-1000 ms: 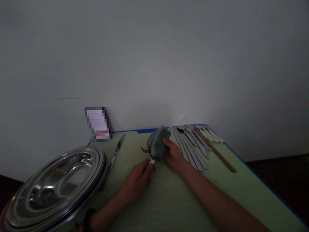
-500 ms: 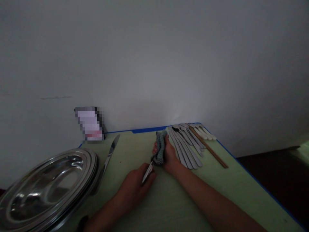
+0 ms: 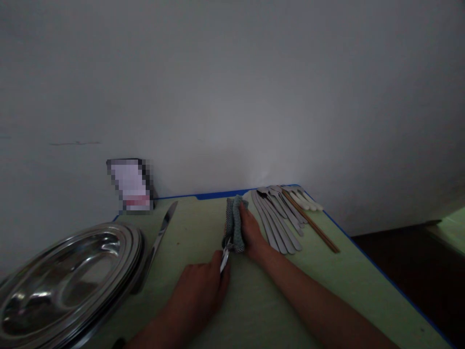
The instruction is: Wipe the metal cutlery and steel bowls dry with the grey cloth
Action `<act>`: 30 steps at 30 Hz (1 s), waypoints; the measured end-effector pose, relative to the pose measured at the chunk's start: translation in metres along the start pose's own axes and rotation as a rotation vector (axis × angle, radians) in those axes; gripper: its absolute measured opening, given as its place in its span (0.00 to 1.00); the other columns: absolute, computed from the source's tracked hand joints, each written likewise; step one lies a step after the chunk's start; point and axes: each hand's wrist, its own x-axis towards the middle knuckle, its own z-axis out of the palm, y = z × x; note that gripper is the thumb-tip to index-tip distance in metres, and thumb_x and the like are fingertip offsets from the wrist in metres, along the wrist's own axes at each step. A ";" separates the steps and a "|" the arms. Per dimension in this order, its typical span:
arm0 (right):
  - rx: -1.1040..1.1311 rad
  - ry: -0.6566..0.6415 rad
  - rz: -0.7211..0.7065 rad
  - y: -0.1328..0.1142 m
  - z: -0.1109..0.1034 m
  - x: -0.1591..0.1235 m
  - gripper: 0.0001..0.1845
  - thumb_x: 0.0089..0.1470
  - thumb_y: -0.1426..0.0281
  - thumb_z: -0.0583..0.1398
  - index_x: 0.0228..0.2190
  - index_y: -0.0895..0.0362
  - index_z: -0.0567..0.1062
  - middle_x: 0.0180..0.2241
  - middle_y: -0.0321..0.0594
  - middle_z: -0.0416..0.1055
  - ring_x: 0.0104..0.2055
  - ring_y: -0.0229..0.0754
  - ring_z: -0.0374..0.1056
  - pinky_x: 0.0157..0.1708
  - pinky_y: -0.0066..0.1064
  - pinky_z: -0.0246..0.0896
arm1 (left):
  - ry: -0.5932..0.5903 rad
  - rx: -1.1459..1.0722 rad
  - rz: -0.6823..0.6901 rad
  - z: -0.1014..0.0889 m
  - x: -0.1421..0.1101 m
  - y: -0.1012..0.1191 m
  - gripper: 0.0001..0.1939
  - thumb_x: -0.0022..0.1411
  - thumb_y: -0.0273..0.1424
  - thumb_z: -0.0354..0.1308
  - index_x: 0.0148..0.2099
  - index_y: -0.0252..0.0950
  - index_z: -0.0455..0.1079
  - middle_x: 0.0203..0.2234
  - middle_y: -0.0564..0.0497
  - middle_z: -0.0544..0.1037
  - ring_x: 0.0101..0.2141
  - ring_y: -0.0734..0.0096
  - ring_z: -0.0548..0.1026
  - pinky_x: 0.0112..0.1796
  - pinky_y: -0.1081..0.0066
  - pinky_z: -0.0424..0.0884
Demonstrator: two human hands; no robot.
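- The worktop (image 3: 199,227) is meeting the wall (image 3: 232,106) at a blue edge (image 3: 214,196), green surface stretching between the knife (image 3: 159,237) and the cloth (image 3: 237,228).
- Metal plates (image 3: 82,283) are crowding the left side, cutlery (image 3: 289,246) and chopsticks (image 3: 317,228) the right.
- I'm seeing the left hand (image 3: 199,288) pointing forward, fingers closed on a metal utensil (image 3: 225,259) above mid-worktop.
- The right hand (image 3: 253,235) is leaning inward, fingers holding the cloth around the utensil's far end.
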 end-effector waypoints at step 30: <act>0.250 0.197 0.304 -0.004 0.002 0.003 0.21 0.53 0.51 0.53 0.33 0.55 0.73 0.29 0.39 0.76 0.38 0.43 0.71 0.39 0.34 0.65 | 0.016 0.106 0.123 -0.002 -0.002 -0.008 0.14 0.63 0.33 0.39 0.43 0.35 0.63 0.27 0.46 0.79 0.28 0.56 0.78 0.30 0.63 0.67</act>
